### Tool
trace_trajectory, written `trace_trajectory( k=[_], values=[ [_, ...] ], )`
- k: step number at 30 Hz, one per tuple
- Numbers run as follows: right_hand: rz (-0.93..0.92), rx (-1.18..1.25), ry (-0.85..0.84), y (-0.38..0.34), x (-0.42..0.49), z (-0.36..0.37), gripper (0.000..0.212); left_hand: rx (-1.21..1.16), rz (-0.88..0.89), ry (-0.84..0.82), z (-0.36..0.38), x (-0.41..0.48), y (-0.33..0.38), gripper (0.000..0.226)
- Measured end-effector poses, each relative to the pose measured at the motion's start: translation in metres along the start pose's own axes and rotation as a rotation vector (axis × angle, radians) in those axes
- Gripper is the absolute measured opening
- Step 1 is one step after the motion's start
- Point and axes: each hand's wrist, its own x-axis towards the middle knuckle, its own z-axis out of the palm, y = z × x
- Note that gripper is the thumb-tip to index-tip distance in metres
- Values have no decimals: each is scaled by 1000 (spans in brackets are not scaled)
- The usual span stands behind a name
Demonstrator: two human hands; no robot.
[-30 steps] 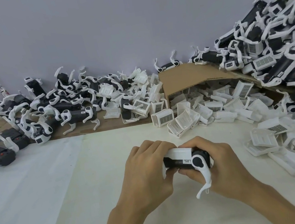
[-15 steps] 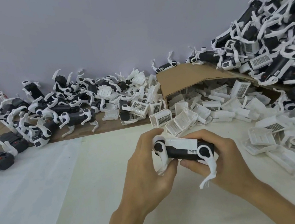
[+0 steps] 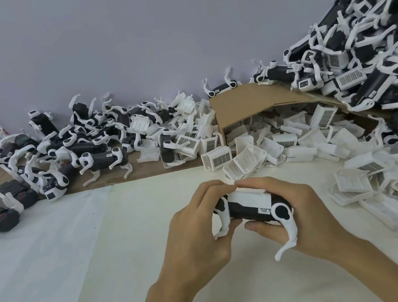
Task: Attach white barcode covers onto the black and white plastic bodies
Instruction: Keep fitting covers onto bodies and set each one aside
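Both hands' fingers (image 3: pixel 264 183) curl over a white barcode cover (image 3: pixel 246 196), seemingly seated on the black and white body (image 3: pixel 248 211). Left hand (image 3: pixel 199 232) and right hand (image 3: pixel 306 215) grip it just above the desk (image 3: pixel 128 237), near loose covers (image 3: pixel 281 144) by a cardboard box (image 3: pixel 237 104).

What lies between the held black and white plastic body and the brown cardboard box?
Head view: loose white plastic barcode covers spilling from the brown cardboard box onto the white table, almost reaching the black and white body.

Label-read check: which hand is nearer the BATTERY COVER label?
Right. The right hand grips the body with its thumb just below the label; the left hand holds the opposite end.
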Motion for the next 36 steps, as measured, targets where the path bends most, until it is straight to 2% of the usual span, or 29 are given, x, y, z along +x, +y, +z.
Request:
trace_trajectory(
  k=[8,11,13,15,16,18,19,20,21,23,25,26,27,29,30,33,34,36],
  values=[
    [-35,-1,10,3,-2,3,49,54,16,58,1,0,0,44],
    [63,13,-8,7,0,-1,66,105,42,139,3,1,3,55],
    [196,140,-26,8,6,-9,77,101,43,221,3,2,5,59],
    [357,394,11,6,12,-15,62,87,38,282,5,2,7,68],
    [395,438,-16,3,13,-18,50,80,37,294,6,2,8,74],
    [283,547,-235,0,9,-19,33,48,47,312,9,1,8,82],
    [132,514,-272,-5,6,-16,35,33,56,317,10,0,7,84],
    [76,581,-265,-7,4,-16,35,25,64,316,10,0,7,86],
    [134,629,-280,-12,5,-15,43,23,71,311,10,0,7,87],
    [157,778,-426,-10,-4,-13,52,28,76,302,8,0,5,91],
    [272,860,-317,3,-2,-17,69,39,89,297,6,1,4,91],
    [392,986,-387,1,5,-16,68,41,101,289,6,0,3,90],
    [331,931,-369,-7,13,-16,66,38,113,272,6,0,3,89],
    [422,985,-493,-4,10,-20,69,34,134,213,8,-2,4,86],
    [541,1036,-529,-2,9,-21,67,44,141,182,9,-2,5,85],
    [582,912,-429,-5,10,-16,48,76,111,146,13,-3,6,88],
    [588,922,-351,-5,9,-15,44,75,74,146,14,-3,5,92],
    [529,741,-139,-4,7,-10,33,58,-11,153,15,-2,0,98]
  ],
)
